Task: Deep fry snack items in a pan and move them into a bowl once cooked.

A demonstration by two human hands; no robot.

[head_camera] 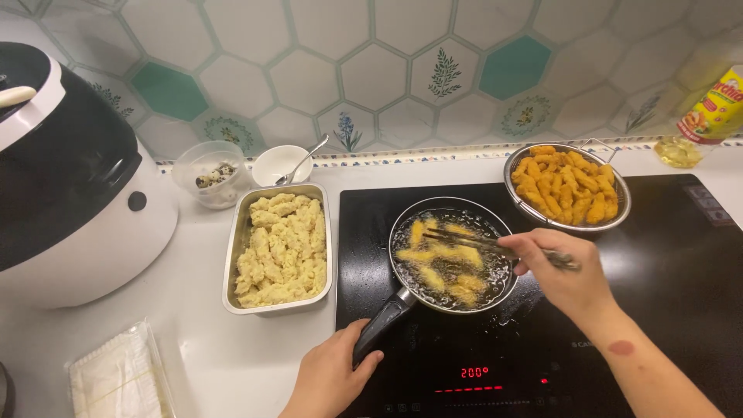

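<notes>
Gripping the dark handle of the frying pan near the lower centre of the frame, the left hand is closed around it, which steadies the pan on the black induction cooktop. The right hand, at centre right, pinches a pair of chopsticks whose tips reach leftward into the pan, keeping the fingers back from the bubbling oil. Battered pieces float in that oil, pale yellow and partly browned. At upper right, a wire strainer basket holds golden fried pieces, resting on the cooktop's far edge just beside the pan, so cooked food travels only a short way and can drain. At centre left, a rectangular metal tray of uncooked battered pieces sits touching the cooktop's left border, within easy reach of the pan. Behind the tray stand a clear plastic container and a small white bowl with a spoon. A large white and black cooker fills the upper left; a yellow oil bottle leans at the far upper right. A red display glows on the cooktop's near edge.
</notes>
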